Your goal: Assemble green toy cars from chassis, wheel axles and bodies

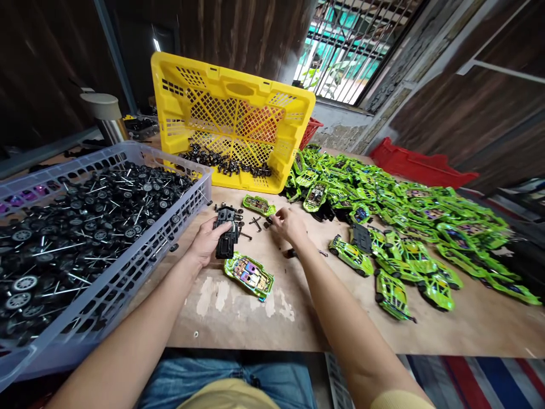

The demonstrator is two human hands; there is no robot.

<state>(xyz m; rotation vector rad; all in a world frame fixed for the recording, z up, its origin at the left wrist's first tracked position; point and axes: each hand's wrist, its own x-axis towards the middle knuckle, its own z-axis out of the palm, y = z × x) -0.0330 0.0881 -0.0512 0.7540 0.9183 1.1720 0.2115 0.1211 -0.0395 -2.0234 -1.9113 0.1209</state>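
Note:
My left hand point(206, 241) is closed on a black plastic toy car chassis point(227, 233), thumb across its top. Farther to the right, my right hand point(290, 227) bends over the wooden table with fingertips pinched together; what they hold, if anything, is hidden. Small black parts point(267, 224) lie right by those fingertips. Between the hands rest thin black axle-like pieces point(255, 223). Just beyond them sits an upturned green car shell point(259, 205). Nearer me, another upturned green shell point(249, 275) shows a purple and gold interior.
A clear plastic crate point(170, 241) of wheels on metal axles stands at left. Behind, a yellow basket point(234, 74) on its side holds small dark parts. Green car shells point(366, 182) are heaped at right, with several assembled cars point(394, 295) nearer. A steel cup point(111, 129) stands back left.

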